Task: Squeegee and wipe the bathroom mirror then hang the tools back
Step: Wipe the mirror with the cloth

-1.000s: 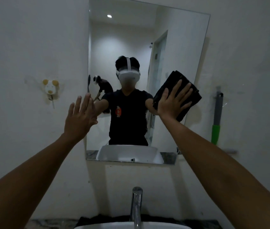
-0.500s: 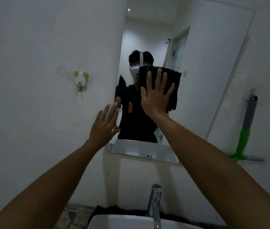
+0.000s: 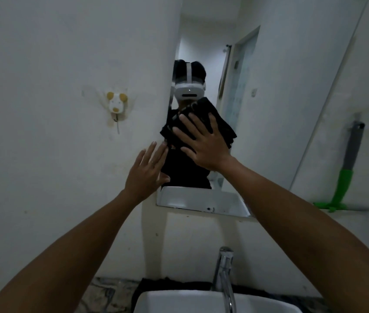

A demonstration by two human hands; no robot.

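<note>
The wall mirror (image 3: 280,98) fills the upper middle of the view. My right hand (image 3: 203,143) lies flat on a black cloth (image 3: 222,123) and presses it against the glass near the mirror's left side. My left hand (image 3: 147,172) is open with fingers spread, resting at the mirror's left edge and holding nothing. A squeegee (image 3: 346,175) with a grey and green handle hangs blade-down on the wall to the right of the mirror.
An animal-shaped wall hook (image 3: 116,106) sits on the wall left of the mirror. Below are a chrome tap (image 3: 224,274) and a white basin (image 3: 179,303), with a dark cloth (image 3: 154,285) behind the basin.
My right hand has slid the black cloth leftward and down across the glass. The view has turned so the mirror sits further right. My left hand stays at the mirror's left edge.
</note>
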